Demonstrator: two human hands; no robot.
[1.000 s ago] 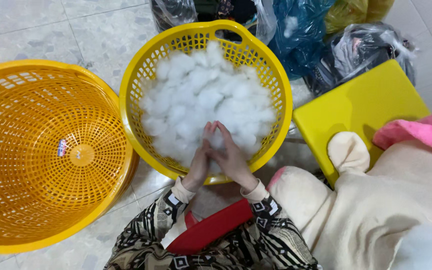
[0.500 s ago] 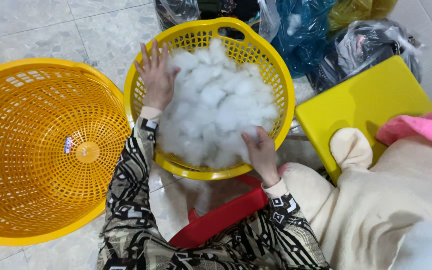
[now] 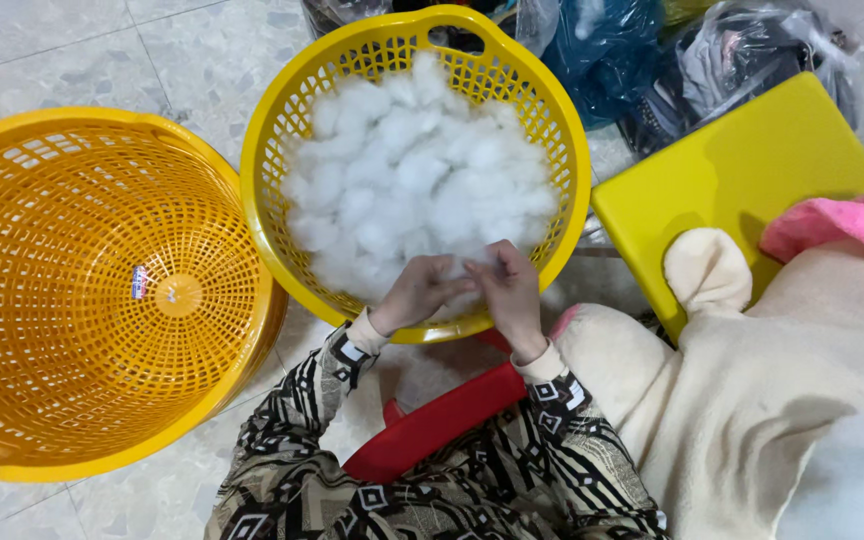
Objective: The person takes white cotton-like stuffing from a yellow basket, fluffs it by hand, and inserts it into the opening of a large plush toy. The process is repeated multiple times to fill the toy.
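Note:
A yellow basket (image 3: 282,130) stands in the middle of the head view, heaped with white fluffy stuffing (image 3: 412,180). My left hand (image 3: 414,292) and my right hand (image 3: 510,288) meet at the basket's near rim, fingers pinched together on a tuft of the stuffing. Both wrists show cream cuffs and black-and-cream patterned sleeves. A cream plush toy (image 3: 752,390) lies at my right, its rounded ear close to my right forearm.
A larger orange basket (image 3: 102,290) with nothing in it stands at the left on the tiled floor. A yellow board (image 3: 752,170) and a pink cloth (image 3: 842,225) lie at right. Plastic bags (image 3: 712,50) sit behind. A red item (image 3: 442,420) rests on my lap.
Half a second ago my hands were spread apart, left on the far-left rim, right at the near edge. Both have come together at the near rim on a tuft of stuffing.

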